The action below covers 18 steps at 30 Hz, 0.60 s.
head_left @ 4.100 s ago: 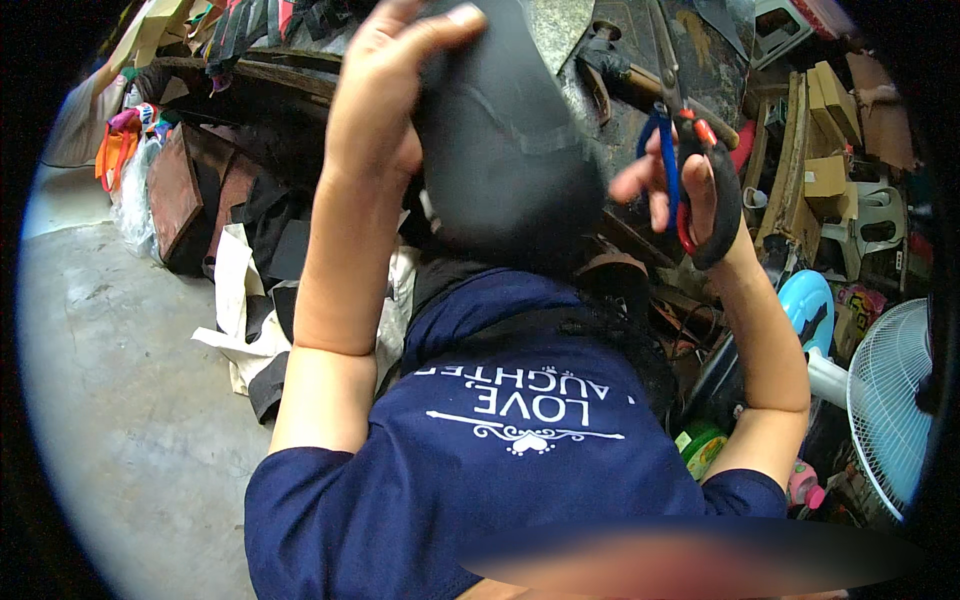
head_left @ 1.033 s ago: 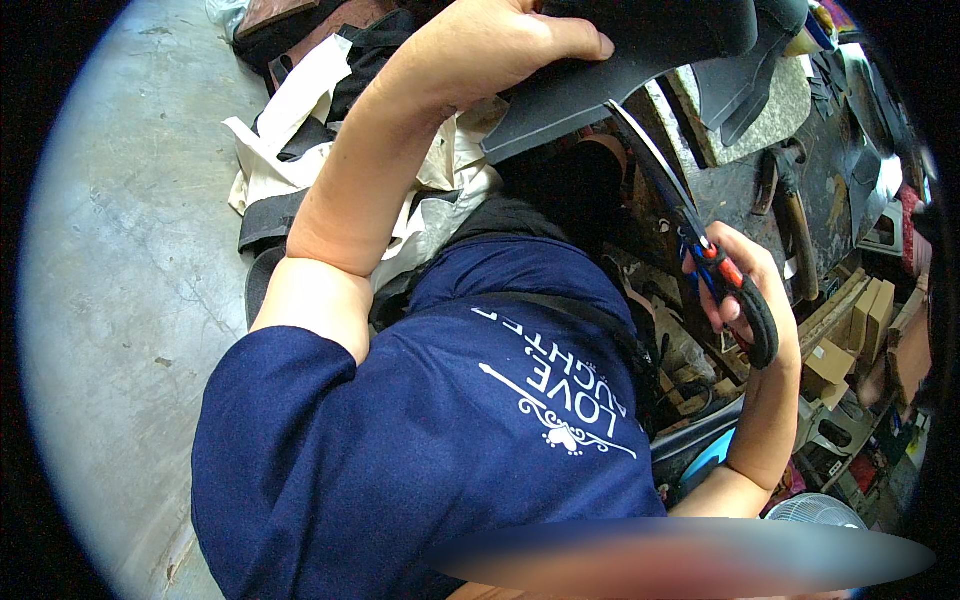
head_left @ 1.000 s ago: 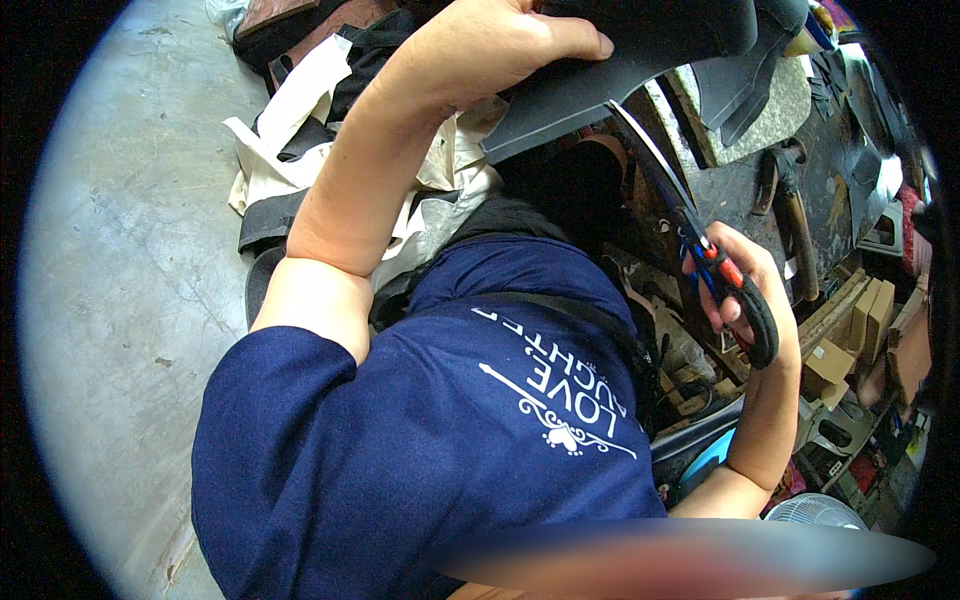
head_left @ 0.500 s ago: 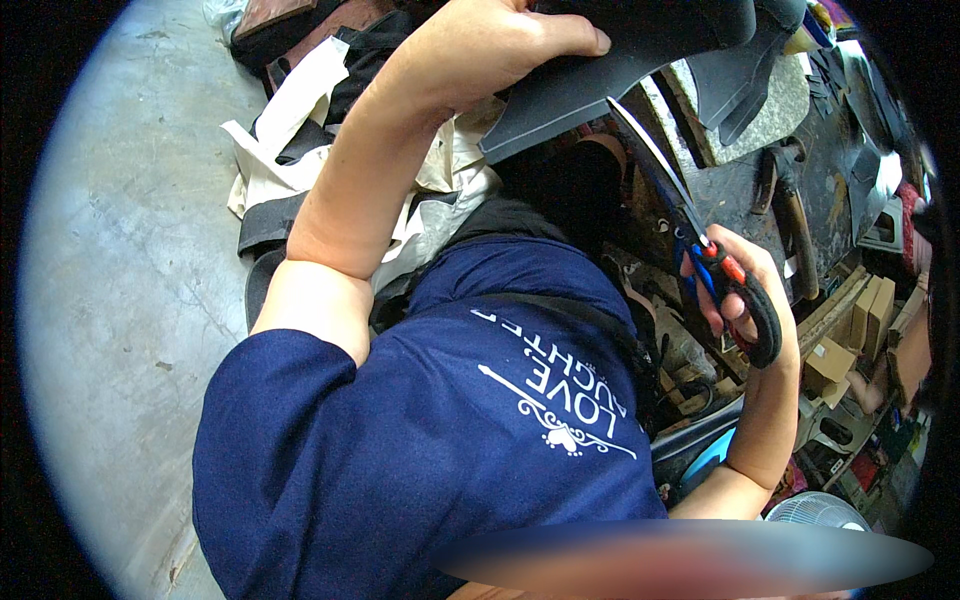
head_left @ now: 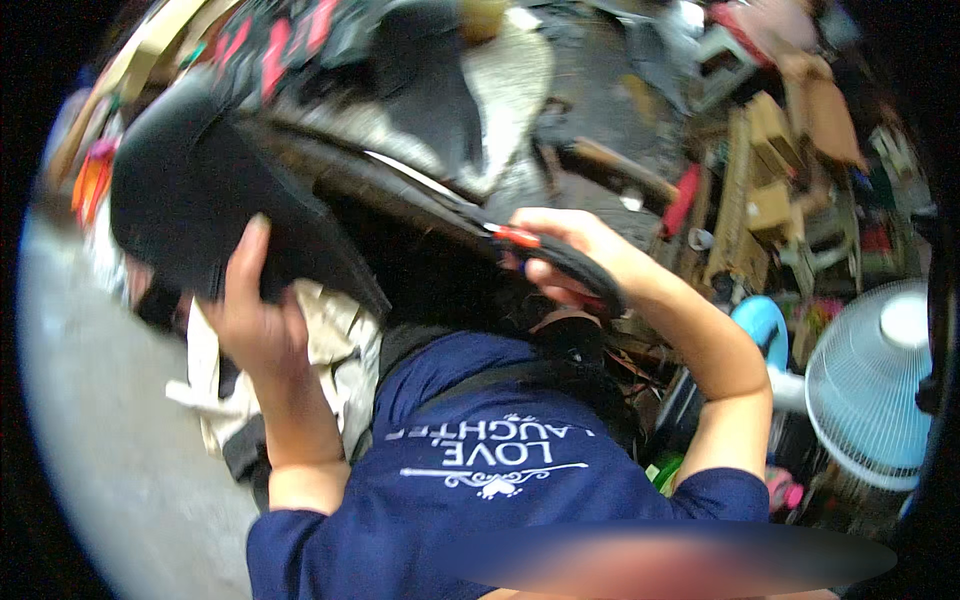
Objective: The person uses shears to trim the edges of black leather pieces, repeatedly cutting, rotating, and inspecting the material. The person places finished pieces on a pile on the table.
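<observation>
My left hand [head_left: 262, 325], blurred by motion, grips the near edge of a curved black sheet [head_left: 200, 175], thumb laid along its upper face. Its other fingers are partly hidden. The sheet is stiff-looking, with a pale line along one border. In my right hand [head_left: 570, 245] is a pair of scissors [head_left: 515, 236] with red and black handles, fingers wrapped around the grip. Their long blade points up and left, toward the sheet but apart from it. Whether the blades are spread is too blurred to tell.
Beyond my hands, a dark workbench [head_left: 600, 110] carries more black pieces [head_left: 425, 95] and a hammer-like wooden handle [head_left: 625, 168]. Cardboard boxes [head_left: 770, 210] stand at the right, near a blue-and-white fan [head_left: 870, 380]. Cream cloth [head_left: 340, 335] lies beside my lap.
My view has swung to the right. The left hand has drawn the black sheet lower and nearer. The scissors have tilted further left, still in my right hand.
</observation>
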Tool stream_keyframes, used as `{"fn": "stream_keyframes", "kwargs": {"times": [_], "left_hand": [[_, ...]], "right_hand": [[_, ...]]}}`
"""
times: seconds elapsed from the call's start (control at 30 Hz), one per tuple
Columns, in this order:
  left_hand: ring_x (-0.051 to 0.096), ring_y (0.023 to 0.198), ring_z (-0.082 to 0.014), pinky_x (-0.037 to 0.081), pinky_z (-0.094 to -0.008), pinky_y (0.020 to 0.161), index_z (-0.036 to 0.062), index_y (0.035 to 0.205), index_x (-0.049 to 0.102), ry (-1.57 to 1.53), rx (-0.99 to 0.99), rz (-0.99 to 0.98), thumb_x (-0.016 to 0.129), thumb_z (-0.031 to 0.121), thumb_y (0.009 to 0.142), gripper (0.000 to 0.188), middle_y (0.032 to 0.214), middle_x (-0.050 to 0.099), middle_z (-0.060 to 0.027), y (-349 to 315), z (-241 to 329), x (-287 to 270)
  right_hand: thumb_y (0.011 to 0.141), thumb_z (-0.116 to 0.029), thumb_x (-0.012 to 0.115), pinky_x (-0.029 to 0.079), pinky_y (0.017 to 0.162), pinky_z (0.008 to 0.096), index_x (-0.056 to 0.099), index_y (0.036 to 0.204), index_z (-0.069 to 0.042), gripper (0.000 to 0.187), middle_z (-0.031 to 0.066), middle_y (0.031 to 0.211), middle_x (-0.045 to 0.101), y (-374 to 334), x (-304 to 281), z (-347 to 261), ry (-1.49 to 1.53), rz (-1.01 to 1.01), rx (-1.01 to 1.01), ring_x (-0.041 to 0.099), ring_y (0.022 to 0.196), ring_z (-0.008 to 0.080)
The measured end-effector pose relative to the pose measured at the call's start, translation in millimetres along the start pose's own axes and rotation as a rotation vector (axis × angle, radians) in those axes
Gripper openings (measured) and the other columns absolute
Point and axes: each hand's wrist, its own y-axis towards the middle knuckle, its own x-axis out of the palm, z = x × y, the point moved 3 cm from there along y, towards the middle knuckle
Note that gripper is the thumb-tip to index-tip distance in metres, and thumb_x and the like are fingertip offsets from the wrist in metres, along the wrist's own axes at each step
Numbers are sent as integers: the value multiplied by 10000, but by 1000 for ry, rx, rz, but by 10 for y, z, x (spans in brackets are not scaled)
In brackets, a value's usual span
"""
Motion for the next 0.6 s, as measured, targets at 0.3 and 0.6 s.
{"fn": "stream_keyframes", "kwargs": {"times": [0.3,0.6], "left_hand": [[485,1150,-467,306,-494,1059,1,1265,591,385,303,-122,595,28,635,630,1226,546,-272,-476,-49,481],[604,1003,-373,494,-468,878,-45,1262,476,-421,-144,-203,598,48,853,436,1211,546,-254,-572,48,733]], "right_hand": [[704,-131,846,496,688,244,510,1076,-14,515,34,837,614,33,3,-150,141,231,-370,585,747,84],[794,-54,733,470,614,232,412,1151,-25,480,22,767,594,36,-93,-135,2,292,-439,580,683,88]]}}
